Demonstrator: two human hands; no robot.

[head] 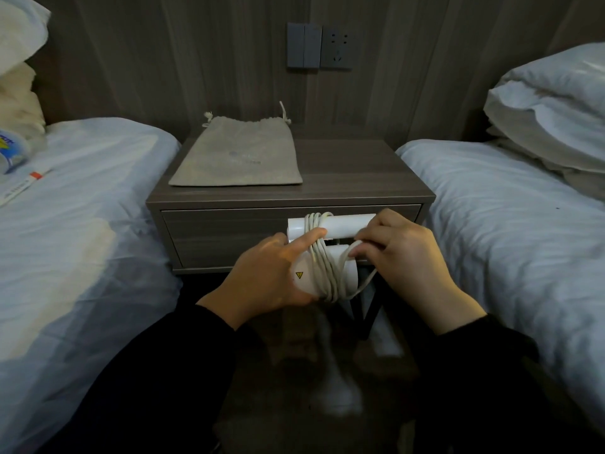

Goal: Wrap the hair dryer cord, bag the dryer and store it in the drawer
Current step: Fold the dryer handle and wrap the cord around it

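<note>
I hold a white folded hair dryer [347, 226] in front of the nightstand's drawer [229, 234], which is shut. My left hand [271, 273] grips the dryer's left end, thumb pressed over the coils. The white cord [322, 267] is wound several times around the dryer's body and handle. My right hand [406, 253] pinches the loose cord at the dryer's right side; a short length loops below it. A grey drawstring bag [235, 155] lies flat and empty on the nightstand top, apart from both hands.
The dark wood nightstand [360, 178] stands between two white beds, one on the left [82, 208] and one on the right [507, 208]. A wall socket and switches [319, 45] sit above it. A bottle and a packet [19, 165] lie on the left bed.
</note>
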